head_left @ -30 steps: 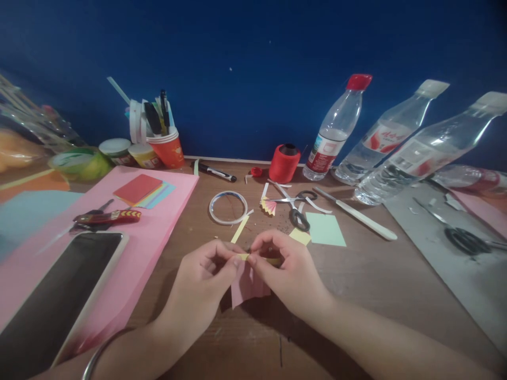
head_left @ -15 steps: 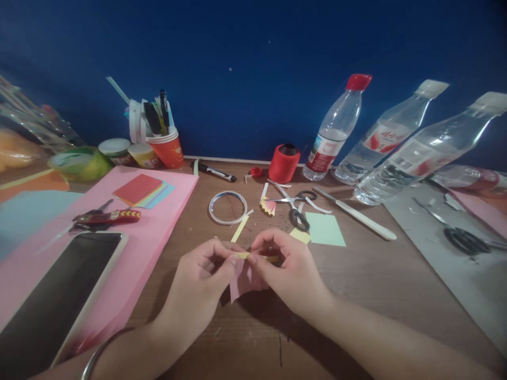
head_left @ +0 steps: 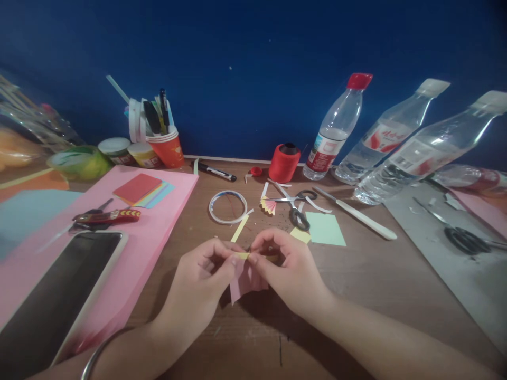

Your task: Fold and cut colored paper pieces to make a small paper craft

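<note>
Pinched between thumb and fingers of my left hand [head_left: 206, 272] is the left part of a pink paper piece [head_left: 246, 282] with a yellow strip [head_left: 243, 255] along its top edge. My right hand [head_left: 291, 269] grips the same piece at its right, thumb on the yellow edge. Both hands nearly touch above the wooden table; the pink part hangs below the fingers. Beyond them lie a yellow paper strip [head_left: 240, 228], a round clear ring [head_left: 211, 207], black-handled scissors [head_left: 300, 219], a small pink-and-yellow pleated fan [head_left: 268, 206] and a pale green square [head_left: 327, 229].
A phone [head_left: 59, 301] and coloured paper squares [head_left: 138, 190] lie on pink sheets at left. Behind stand a red cup of pens [head_left: 168, 150], a red thread spool [head_left: 283, 163] and several bottles [head_left: 328, 137]. A white-handled knife [head_left: 366, 219] lies at right.
</note>
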Motion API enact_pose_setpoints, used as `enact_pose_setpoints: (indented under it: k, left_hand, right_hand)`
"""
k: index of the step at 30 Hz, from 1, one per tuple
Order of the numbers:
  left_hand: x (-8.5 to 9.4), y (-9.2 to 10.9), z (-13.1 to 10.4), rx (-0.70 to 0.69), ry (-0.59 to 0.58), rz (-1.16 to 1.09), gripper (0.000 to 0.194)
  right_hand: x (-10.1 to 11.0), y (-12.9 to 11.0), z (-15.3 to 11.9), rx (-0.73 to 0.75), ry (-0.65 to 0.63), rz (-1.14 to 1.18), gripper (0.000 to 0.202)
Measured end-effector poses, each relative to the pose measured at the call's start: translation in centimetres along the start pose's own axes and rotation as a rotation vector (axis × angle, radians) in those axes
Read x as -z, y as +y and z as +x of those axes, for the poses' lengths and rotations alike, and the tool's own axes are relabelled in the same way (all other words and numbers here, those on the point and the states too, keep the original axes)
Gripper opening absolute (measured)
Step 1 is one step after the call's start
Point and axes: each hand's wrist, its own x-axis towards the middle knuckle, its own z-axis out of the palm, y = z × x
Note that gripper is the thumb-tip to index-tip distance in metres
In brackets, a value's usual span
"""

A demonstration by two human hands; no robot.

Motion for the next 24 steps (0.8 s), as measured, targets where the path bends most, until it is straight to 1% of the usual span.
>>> enact_pose_setpoints:
  k: [6,10,14,18,24]
  left_hand:
    - [0.02,-0.04,0.04,-0.004,0.0,-0.008,0.013]
    - [-0.06,0.06,0.08,0.037,-0.021,-0.045,0.008]
    - [-0.28,0.18,0.2,0.075,-0.002,-0.087,0.015]
    - [-0.35,0.19,0.35,0.068,-0.003,-0.042,0.01]
    - [-0.18,-0.02,0.41,0.079,0.001,0.006,0.009]
  right_hand:
    - [0.05,-0.03,0.14,0.02,0.023,-0.035,0.006]
    - [0.18,-0.08,0.26,0.017,0.032,-0.028,0.006]
    - [0.29,-0.16,0.32,0.001,0.06,-0.014,0.006]
    - [0.34,-0.12,0.42,-0.001,0.069,-0.007,0.005]
    - [0.34,0.05,0.42,0.009,0.059,-0.006,0.005]
